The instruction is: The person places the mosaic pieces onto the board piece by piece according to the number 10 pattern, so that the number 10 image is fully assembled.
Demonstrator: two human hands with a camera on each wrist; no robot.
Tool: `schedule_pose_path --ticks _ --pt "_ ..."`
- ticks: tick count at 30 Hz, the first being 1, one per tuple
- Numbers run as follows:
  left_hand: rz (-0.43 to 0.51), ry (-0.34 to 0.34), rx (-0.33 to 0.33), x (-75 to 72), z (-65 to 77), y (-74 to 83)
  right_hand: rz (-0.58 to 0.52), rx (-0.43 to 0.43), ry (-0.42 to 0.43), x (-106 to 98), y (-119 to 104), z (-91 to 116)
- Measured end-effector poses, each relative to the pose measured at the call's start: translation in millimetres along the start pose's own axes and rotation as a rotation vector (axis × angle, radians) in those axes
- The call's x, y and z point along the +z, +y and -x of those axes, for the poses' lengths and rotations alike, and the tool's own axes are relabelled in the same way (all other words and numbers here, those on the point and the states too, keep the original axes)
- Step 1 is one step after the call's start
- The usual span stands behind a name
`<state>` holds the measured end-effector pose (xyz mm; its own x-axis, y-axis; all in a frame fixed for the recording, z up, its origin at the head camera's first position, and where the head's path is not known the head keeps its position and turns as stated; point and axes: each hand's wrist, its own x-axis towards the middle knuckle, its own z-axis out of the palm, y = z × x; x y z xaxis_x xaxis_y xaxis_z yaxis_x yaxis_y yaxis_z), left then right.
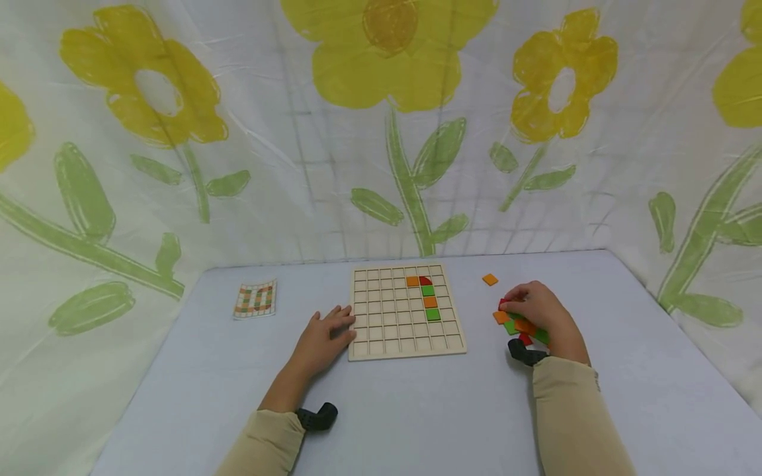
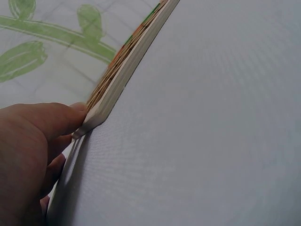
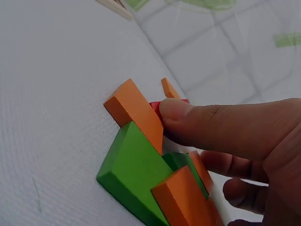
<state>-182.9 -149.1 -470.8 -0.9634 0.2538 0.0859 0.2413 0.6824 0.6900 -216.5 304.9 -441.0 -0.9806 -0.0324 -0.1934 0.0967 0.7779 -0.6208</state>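
Note:
A wooden grid board [image 1: 389,334] lies in the middle of the table. Set in its cells are an orange tile [image 1: 413,281], a red rounded tile [image 1: 425,281] and, running down below it, green, orange and green squares. The left hand [image 1: 321,340] rests at the board's left edge, fingers spread and loosely bent; its thumb [image 2: 61,117] touches the near corner. Over a loose pile to the right, the right hand [image 1: 544,311] pinches a red tile [image 3: 155,107], mostly hidden by the thumb. An orange tile [image 3: 134,110] and a green tile [image 3: 129,172] lie just under it.
A small card [image 1: 256,299] with a coloured grid pattern lies at the back left. One orange tile [image 1: 490,279] sits apart, behind the pile. A white curtain [image 1: 262,211] printed with yellow flowers closes off the table's back.

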Motion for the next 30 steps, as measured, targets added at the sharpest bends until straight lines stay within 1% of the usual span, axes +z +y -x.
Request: schedule_pose_path --ticks 3,6,10,14,21,25,30 --pt "0.003 0.002 0.004 0.5 0.4 -0.5 -0.037 0.023 0.012 -0.2 -3.8 0.2" --pt "0.002 0.002 0.006 0.7 0.5 -0.8 -0.064 0.033 0.049 0.4 -9.1 0.5" --pt "0.0 0.002 0.008 0.5 0.1 -1.0 -0.105 -0.032 0.078 3.6 -19.2 1.6" --pt "-0.001 0.001 0.008 0.3 -0.5 -1.5 -0.159 -0.087 0.024 10.6 -34.4 1.0" --pt "0.005 -0.005 0.001 0.2 0.1 -2.8 -0.119 -0.193 -0.076 29.6 -69.9 3.4" --pt "0.012 -0.007 0.001 -0.2 -0.1 -2.6 -0.104 -0.207 -0.14 41.5 -85.5 5.6" --pt "0.011 -0.009 0.012 -0.8 -0.5 -3.4 -0.097 -0.228 -0.188 55.7 -95.5 4.9"
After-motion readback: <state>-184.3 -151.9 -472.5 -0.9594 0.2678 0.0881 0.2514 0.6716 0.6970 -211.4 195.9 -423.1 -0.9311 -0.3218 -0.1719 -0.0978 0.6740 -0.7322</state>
